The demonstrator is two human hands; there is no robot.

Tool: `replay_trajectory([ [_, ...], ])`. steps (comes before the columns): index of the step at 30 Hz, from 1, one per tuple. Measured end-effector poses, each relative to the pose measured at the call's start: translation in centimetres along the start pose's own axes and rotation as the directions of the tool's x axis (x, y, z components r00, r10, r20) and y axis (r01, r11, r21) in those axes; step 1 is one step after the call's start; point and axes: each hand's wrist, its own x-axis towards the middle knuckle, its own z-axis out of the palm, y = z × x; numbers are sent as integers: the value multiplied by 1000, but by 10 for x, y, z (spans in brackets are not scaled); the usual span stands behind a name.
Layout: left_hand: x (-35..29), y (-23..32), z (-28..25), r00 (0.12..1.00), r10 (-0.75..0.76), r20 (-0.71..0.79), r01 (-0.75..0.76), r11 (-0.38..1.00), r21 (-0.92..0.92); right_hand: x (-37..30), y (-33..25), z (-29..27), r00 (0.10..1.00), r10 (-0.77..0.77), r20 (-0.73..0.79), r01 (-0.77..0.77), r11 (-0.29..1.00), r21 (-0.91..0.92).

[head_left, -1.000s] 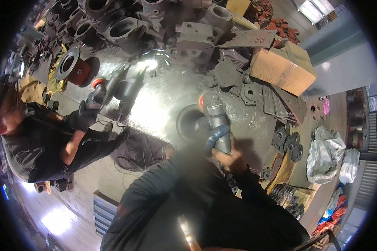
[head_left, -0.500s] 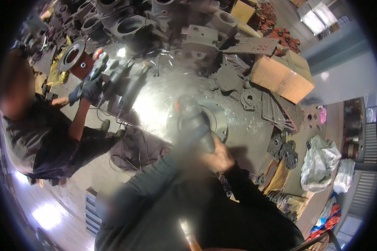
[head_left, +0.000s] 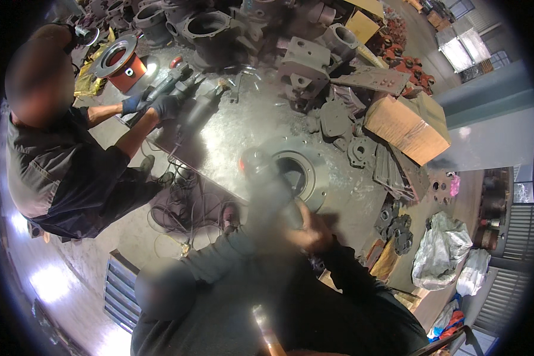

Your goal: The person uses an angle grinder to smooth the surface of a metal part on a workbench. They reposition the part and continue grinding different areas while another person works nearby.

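A dark hand-held angle grinder point(head_left: 257, 169), its head edged with red, lies over the left side of a round metal flange point(head_left: 315, 169). The flange has a wide bore and bolt holes and rests on the metal worktable. My right hand point(head_left: 312, 232), bare, is wrapped round the grinder's rear end, at the flange's near edge. My left hand point(head_left: 266, 207) is at the grinder's body from the left. It is smeared by motion and its fingers cannot be made out.
At left a person in dark gloves holds a similar tool point(head_left: 171, 80) by an orange flanged part point(head_left: 127, 77). Grey castings point(head_left: 207, 29) crowd the table's far side. A cardboard box point(head_left: 406, 127) and flat castings point(head_left: 337, 118) stand at right. Cables point(head_left: 175, 210) lie on the floor.
The grinder has shifted left over the flange, showing more of the bore. The view has shifted a little. The other person's tool has swung right, away from the orange part.
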Motion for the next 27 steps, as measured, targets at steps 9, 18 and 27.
replay_trajectory([
  [9, 66, -33, -7, 853, 480, 205, -520, 744, 420, 34, 3, -24, 952, 300, 60, -305, 914, 267],
  [18, -6, -41, -2, 816, 572, 86, -546, 712, 442, -1, 5, -4, 961, -258, -103, 222, 937, -271],
  [27, 51, -46, 14, 845, 534, -25, -526, 838, 144, 12, 13, -26, 933, 334, 132, -359, 858, 367],
])
